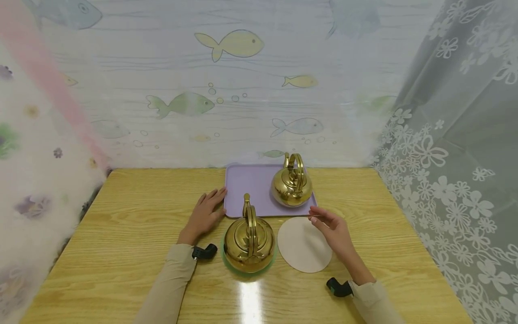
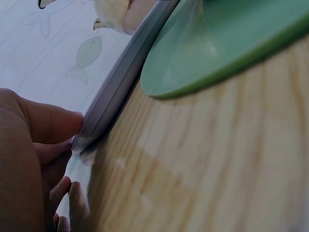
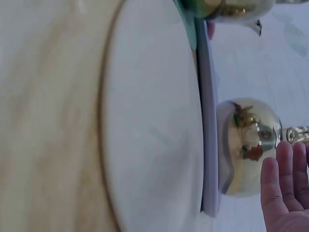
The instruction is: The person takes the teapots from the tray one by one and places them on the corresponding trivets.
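Tray (image 1: 248,189) apparently being squared near tabletop (image 1: 137,202) far edge: left grip (image 1: 204,213) touching, unclamped; right grip (image 1: 333,229) apart, empty, near kettle (image 1: 289,193); next move likely needs gentle nudge.

No text, label, brand, number or sign can be read: neither on the lavender tray (image 1: 247,191), nor on the rear golden kettle (image 1: 291,192) standing on it, the front golden kettle (image 1: 249,254) before it, or the fish-print curtain (image 1: 251,74) behind it (drawings only).
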Demonstrator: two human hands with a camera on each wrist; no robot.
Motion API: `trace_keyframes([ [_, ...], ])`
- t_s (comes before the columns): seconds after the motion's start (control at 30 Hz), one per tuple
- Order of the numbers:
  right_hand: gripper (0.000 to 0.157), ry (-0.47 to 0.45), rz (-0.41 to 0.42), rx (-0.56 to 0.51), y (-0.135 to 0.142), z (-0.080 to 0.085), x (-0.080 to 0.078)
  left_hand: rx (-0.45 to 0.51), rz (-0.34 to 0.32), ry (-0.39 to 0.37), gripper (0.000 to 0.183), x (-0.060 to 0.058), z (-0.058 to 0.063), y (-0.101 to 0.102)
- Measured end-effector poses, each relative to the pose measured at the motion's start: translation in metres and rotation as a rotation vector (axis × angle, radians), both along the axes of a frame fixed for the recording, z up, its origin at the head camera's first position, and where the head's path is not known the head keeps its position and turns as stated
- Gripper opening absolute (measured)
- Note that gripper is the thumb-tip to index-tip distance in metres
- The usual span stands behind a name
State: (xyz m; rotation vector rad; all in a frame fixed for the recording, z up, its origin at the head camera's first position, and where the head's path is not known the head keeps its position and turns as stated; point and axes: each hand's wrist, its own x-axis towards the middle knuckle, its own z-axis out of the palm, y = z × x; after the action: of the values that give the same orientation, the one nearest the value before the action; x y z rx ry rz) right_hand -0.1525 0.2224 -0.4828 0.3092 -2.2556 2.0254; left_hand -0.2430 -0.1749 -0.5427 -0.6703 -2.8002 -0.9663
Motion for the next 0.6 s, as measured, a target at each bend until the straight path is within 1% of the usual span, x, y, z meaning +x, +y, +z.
trace_keyframes([
  [0.2,0.044,-0.008,-0.034,-0.037,0.003,0.004,-0.018,-0.002,0.002,0.000,0.064,0.000,0.000,0.000],
  [0.37,0.044,0.002,-0.050,-0.045,-0.001,0.013,-0.033,0.008,0.004,-0.003,0.064,0.001,0.001,0.000],
  [0.6,0.045,-0.005,-0.076,-0.046,-0.012,0.027,-0.055,0.011,0.007,0.005,0.063,0.001,0.002,0.000],
])
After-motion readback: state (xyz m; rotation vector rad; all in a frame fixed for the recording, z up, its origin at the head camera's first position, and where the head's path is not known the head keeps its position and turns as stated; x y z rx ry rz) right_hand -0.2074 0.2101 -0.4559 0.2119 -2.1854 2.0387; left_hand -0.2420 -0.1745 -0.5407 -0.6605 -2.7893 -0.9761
